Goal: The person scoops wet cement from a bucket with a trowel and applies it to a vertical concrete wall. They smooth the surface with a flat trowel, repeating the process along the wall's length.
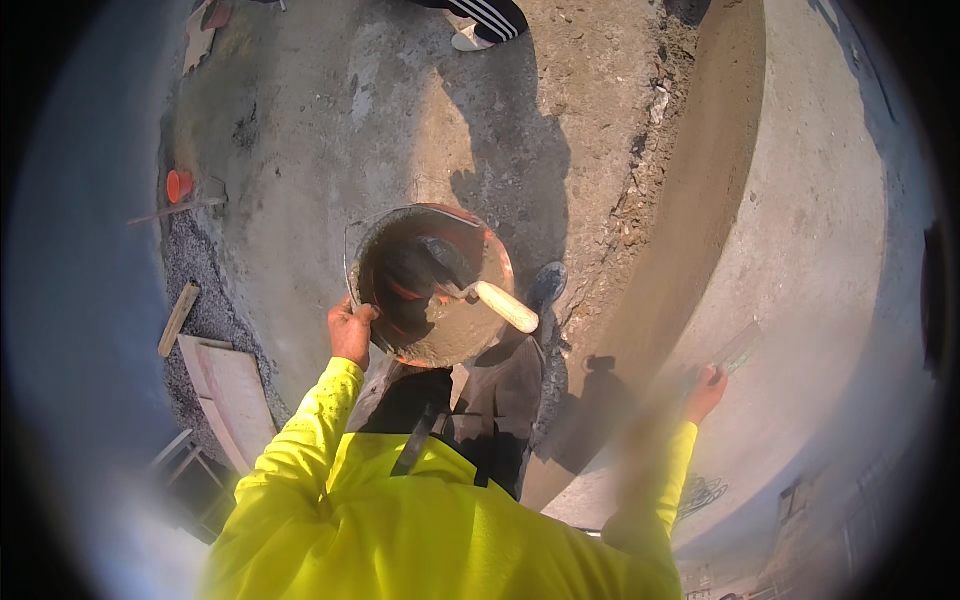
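Note:
My left hand point(352, 333) is closed on the near left rim of an orange bucket point(502, 262), its fingers curled over the edge. Grey-brown wet mortar point(450, 335) coats the inside. A trowel point(508, 307) rests in the bucket, its pale wooden handle sticking out over the right rim and its blade partly hidden by mortar. Out to the right, my right hand point(706, 393) is closed round a flat, thin tool point(740, 347) with a greenish look; blur hides its exact kind. That tool is beside the pale wall surface.
A smooth band of fresh mortar point(700, 190) runs along the right, bordered by rough rubble point(630, 200). At left lie a small orange container point(179, 185), a wood strip point(178, 320), boards point(235, 390) and gravel point(195, 260). Another person's shoe point(472, 40) shows at the top.

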Demonstrator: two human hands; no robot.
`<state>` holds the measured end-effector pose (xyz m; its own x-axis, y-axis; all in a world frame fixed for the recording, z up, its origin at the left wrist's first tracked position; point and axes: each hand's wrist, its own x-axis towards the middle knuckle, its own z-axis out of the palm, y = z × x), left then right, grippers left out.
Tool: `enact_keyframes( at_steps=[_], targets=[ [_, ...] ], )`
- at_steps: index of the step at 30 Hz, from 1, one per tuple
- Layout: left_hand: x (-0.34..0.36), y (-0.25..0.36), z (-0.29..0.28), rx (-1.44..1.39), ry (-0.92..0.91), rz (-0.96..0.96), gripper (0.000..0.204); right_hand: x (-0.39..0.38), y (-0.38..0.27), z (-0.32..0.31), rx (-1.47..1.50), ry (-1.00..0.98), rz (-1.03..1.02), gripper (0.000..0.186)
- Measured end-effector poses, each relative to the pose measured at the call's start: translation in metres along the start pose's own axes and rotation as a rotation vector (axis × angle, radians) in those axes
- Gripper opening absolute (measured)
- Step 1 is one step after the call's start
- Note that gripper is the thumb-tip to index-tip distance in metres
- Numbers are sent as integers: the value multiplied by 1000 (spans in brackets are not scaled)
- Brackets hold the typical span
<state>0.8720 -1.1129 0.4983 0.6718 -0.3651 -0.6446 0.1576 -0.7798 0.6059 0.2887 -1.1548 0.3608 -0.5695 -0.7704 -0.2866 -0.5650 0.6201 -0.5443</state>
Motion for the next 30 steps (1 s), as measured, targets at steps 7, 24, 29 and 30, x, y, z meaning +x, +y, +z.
enact_keyframes(
  at_steps=[7, 24, 29, 30],
  targets=[
    [-1, 64, -99, -22, -170, 137, 56, -241, -368, 37, -294, -781, -775, 48],
    [344, 48, -813, -624, 150, 20, 27, -871, -808, 377, -420, -1067, -1166, 55],
    [500, 58, -979, -632, 484, -41, 27, -970, -949, 537, -230, -1089, -1141, 50],
    [539, 58, -1007, -681, 549, -53, 27, -980, -983, 579, -233, -1091, -1112, 49]
  ],
)
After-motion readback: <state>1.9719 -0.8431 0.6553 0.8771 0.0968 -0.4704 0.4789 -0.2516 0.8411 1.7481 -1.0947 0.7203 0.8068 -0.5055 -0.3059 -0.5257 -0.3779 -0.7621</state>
